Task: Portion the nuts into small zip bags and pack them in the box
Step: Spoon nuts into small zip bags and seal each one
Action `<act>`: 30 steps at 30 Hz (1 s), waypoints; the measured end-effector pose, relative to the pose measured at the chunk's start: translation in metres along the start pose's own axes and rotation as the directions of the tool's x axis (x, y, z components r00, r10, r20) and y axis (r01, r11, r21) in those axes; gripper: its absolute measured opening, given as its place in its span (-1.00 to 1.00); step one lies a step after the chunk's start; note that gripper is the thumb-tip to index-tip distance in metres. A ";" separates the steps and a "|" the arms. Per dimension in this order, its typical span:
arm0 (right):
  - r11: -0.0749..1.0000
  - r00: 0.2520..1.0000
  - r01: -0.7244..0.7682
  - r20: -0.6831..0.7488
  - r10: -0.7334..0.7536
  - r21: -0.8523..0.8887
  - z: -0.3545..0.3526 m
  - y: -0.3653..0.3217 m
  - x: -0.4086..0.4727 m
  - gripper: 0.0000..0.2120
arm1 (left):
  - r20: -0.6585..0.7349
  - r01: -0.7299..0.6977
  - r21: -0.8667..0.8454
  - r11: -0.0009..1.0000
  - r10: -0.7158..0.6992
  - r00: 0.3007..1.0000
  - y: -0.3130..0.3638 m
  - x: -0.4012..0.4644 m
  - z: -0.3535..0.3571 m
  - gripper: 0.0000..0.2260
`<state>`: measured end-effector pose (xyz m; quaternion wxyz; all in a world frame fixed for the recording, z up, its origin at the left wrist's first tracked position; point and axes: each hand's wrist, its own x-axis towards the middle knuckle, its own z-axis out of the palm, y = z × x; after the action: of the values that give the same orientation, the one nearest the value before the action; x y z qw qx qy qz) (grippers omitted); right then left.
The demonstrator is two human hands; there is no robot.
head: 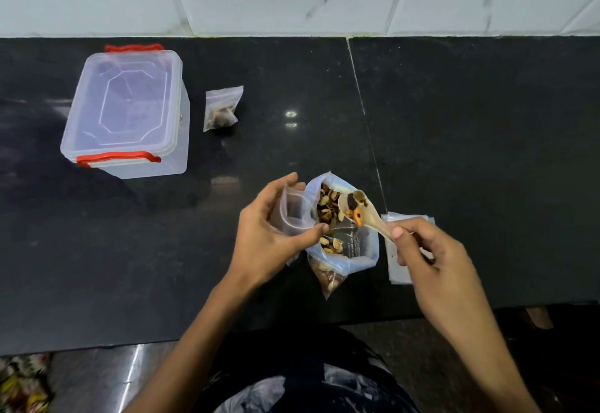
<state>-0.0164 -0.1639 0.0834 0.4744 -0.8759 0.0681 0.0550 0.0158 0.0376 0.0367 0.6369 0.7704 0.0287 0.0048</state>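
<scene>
- The left hand (271, 224) curls thumb and fingers round an open small zip bag (293, 209), held upright beside the big nut bag (341, 234).
- The right hand (425, 250) pinches a pale spoon (360, 209) loaded with dark and orange pieces, above the nut bag.
- The nut bag stands open on the black counter (454, 136), mixed nuts showing.
- One filled bag (222, 109) lies beside the lidded clear box (128, 110).

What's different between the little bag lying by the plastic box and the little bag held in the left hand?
The small bag by the box lies on the counter untouched, while the small bag in the left hand is held up beside the big nut bag. The lying one already has nuts bunched at its bottom; the held one looks nearly empty, its mouth held open. Both are small, clear zip bags.
</scene>
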 end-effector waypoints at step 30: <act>0.953 0.975 0.221 0.036 -0.218 -0.205 0.040 -0.036 -0.010 -0.85 | 0.123 -0.114 0.141 0.983 0.097 0.988 -0.017 -0.002 0.012 -0.18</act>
<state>-0.0217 -0.1105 0.0927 0.3838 -0.9225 -0.0390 0.0145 0.0140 0.0293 0.0176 0.5777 0.8147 -0.0491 -0.0082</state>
